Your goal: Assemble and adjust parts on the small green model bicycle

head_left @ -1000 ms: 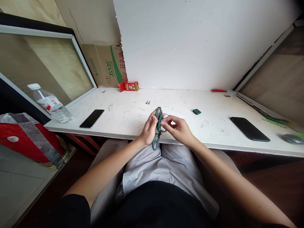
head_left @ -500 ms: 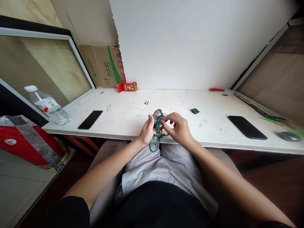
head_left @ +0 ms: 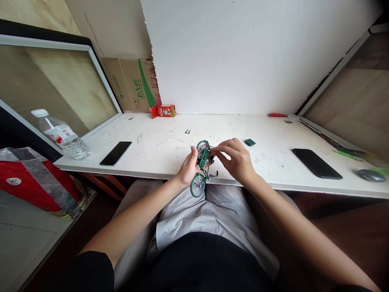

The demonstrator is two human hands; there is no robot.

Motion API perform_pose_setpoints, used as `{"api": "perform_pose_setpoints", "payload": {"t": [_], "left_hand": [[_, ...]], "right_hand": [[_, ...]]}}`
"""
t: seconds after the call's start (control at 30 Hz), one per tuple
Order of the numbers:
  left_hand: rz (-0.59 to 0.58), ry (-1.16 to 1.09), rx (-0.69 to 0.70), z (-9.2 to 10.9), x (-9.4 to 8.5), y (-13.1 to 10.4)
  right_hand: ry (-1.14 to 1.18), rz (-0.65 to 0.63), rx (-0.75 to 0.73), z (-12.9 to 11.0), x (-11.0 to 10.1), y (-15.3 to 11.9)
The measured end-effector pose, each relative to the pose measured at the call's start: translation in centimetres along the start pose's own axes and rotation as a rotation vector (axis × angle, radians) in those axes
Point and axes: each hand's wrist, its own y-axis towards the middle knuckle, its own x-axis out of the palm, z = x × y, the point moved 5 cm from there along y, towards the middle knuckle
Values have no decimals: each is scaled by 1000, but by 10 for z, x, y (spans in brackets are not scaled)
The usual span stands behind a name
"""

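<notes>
A small green model bicycle [head_left: 204, 159] is held over the table's front edge, one wheel toward the wall and the other hanging above my lap. My left hand [head_left: 189, 167] grips its middle from the left, thumb up and fingers behind the frame. At the bicycle's upper right side, my right hand [head_left: 232, 156] has its thumb and forefinger pinched together near the far wheel; whatever is between the fingertips is too small to make out. A small green block-like part [head_left: 250, 142] and a little dark green forked piece [head_left: 187, 131] lie beyond the hands.
On the white table [head_left: 152, 138] are a phone [head_left: 116, 153] at left, a black phone [head_left: 317, 163] and a grey mouse [head_left: 371, 175] at right, and a red box [head_left: 166, 110] by the wall. A plastic bottle [head_left: 65, 136] leans at far left.
My right hand has shifted slightly right, away from the frame, uncovering more of the bicycle's handlebar side. The lower wheel hangs slightly lower. A tiny green speck now shows on the table at right.
</notes>
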Motion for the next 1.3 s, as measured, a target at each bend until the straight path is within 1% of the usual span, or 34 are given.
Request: {"api": "perform_pose_setpoints", "payload": {"t": [0.07,0.13,0.23,0.3,0.4,0.47,0.53,0.6,0.7,0.83,0.93,1.0,1.13,1.3], "left_hand": [[4,78,21,0,-1,-3],[4,168,79,2,0,-5],[-12,291,223,8,2,-10],[-28,372,352,13,5,-13],[-74,477,527,20,9,-17],[-105,513,583,21,11,-19],[-116,525,599,22,11,-20],[-117,528,614,23,11,-21],[-126,544,640,24,12,-22],[-144,573,677,24,11,-22],[-146,590,695,23,10,-21],[-143,593,688,22,9,-20],[-135,569,660,19,8,-18],[-64,460,575,18,6,-15]], "right_hand": [[-13,12,-40,-2,-2,-1],[-42,28,-99,-6,-4,-2],[-96,81,-201,-12,-8,-5],[-101,124,-242,-13,-10,-8],[-65,141,-223,-13,-12,-10],[-36,118,-163,-11,-12,-9],[-19,94,-106,-10,-11,-9],[-24,81,-81,-11,-11,-8],[-49,96,-89,-15,-12,-6],[-32,143,-140,-20,-15,-5],[-16,112,-135,-19,-13,-5],[-3,93,-121,-16,-11,-6],[24,105,-100,-14,-7,-9],[28,117,-101,-17,-3,-11]]}}
